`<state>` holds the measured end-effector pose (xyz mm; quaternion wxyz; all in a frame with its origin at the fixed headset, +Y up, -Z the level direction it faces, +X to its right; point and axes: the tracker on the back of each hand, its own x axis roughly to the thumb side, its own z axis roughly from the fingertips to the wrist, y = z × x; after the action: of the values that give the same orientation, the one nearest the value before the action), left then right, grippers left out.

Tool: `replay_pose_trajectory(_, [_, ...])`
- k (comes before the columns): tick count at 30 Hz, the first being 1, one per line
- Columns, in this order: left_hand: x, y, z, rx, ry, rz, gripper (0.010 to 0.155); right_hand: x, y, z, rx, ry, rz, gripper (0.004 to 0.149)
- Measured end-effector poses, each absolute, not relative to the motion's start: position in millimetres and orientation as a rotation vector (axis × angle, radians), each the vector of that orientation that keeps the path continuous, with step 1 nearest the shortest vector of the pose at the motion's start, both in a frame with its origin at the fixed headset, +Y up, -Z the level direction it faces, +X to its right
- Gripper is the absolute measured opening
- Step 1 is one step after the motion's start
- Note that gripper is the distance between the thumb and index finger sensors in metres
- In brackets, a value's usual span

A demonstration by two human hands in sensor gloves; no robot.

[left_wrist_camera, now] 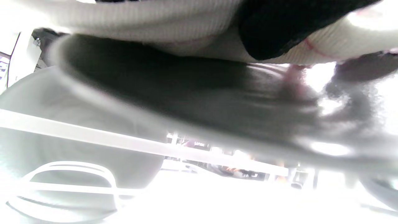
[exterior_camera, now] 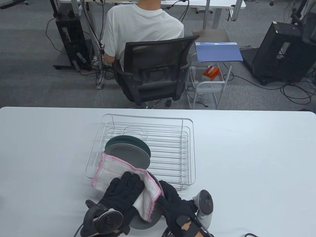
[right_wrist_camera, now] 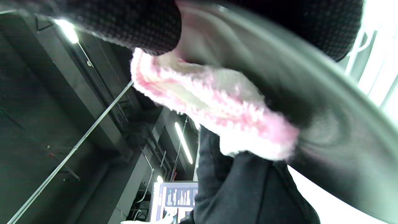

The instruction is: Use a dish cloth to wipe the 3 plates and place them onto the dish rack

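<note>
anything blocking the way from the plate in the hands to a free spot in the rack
Nothing visible does. The held plate sits just in front of the dish rack; two plates stand in its left part, and the bars to their right are bare.

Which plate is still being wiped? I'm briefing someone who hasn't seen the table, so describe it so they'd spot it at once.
Start at the white wire dish rack mid-table, then look just in front of its near left corner. The grey plate there is held up off the table by the right hand, while the left hand presses a pink-edged cloth on it. The other two plates stand in the rack.
</note>
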<state>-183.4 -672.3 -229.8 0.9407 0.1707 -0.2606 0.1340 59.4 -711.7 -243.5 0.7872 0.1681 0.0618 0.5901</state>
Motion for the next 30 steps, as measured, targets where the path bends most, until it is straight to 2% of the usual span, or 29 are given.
replay_pose_trajectory(11, [-179.0, -676.6, -233.6, 0.233, -0.549, 0.304, 0.053, 78.6, -711.7, -244.6, 0.233, -0.044, 1.142, 0.064])
replay_pose_trajectory(20, [-157.9, -682.4, -223.9, 0.128, -0.705, 0.330, 0.053, 83.9, -717.1, -243.9, 0.151, -0.139, 1.091, 0.062])
replay_pose_trajectory(30, [-144.2, -681.1, -210.6, 0.208, -0.786, 0.276, 0.053, 64.5, -713.9, -241.1, 0.302, -0.064, 1.206, 0.063])
